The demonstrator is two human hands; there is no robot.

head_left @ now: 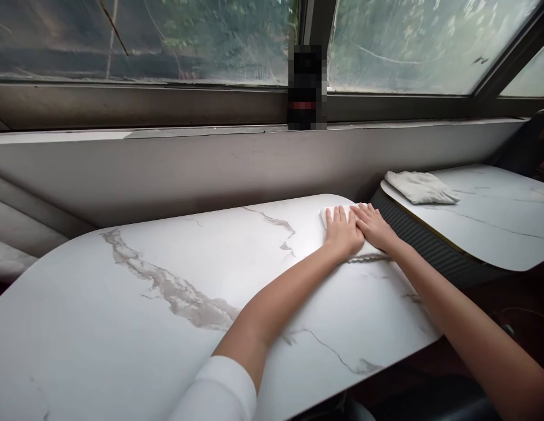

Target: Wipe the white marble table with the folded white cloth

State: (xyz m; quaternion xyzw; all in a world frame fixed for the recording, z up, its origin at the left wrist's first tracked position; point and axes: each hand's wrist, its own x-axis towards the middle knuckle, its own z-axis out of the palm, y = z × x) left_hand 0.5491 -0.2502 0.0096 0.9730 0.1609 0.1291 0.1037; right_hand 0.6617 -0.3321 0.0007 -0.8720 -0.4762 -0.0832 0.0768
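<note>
A folded white cloth (369,250) lies on the white marble-patterned table (175,257), close to its far right corner. My left hand (343,233) rests flat on the cloth with the fingers stretched forward and a little apart. Beside it, my right hand (375,227) also presses flat on the cloth, its fingers extended and angled to the left. The two hands almost touch. Much of the cloth is hidden beneath them; its left corner and near edge show.
A second marble-patterned table (495,222) stands to the right across a gap, with another folded white cloth (421,187) on it. Behind the tables runs a low wall (202,169) under windows. A blurred-out dark object (305,88) stands on the sill. Padded seating (17,210) is at left.
</note>
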